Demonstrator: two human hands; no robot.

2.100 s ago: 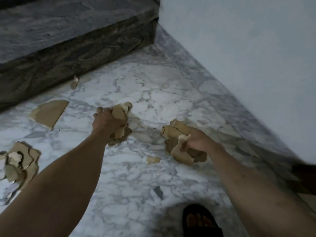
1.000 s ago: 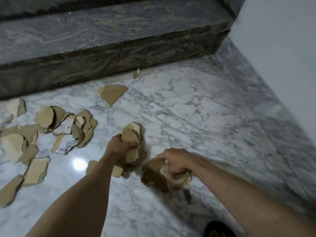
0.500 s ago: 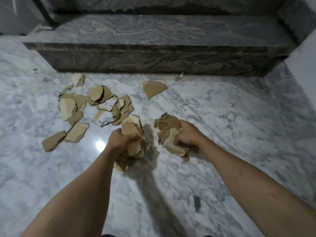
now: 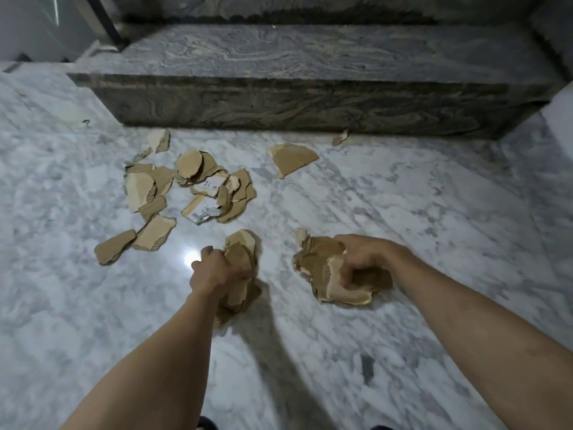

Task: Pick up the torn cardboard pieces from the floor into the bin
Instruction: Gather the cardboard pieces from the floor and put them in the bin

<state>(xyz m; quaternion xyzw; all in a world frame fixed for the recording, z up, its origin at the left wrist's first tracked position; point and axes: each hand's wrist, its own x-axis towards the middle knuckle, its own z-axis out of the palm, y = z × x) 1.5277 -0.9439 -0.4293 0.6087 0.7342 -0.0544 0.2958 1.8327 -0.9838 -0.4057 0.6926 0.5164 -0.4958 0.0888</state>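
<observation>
Curled fingers of the left hand (image 4: 214, 270) clench a crumpled wad of brown cardboard scraps (image 4: 240, 259); the right hand (image 4: 361, 254) grips a ragged, layered bundle (image 4: 325, 274). Beyond, jagged flat torn pieces (image 4: 186, 187) litter the glossy veined marble floor (image 4: 403, 197) below a dark stone step (image 4: 310, 103).

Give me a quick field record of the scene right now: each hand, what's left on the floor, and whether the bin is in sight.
left hand: grips a bunch of torn cardboard pieces
right hand: grips a second cardboard bunch
loose pile: many torn pieces on the marble floor, left of centre, some bearing a printed label
single large piece: lies apart, nearer the step
small scrap: at the foot of the dark stone step
bin: not in view
</observation>
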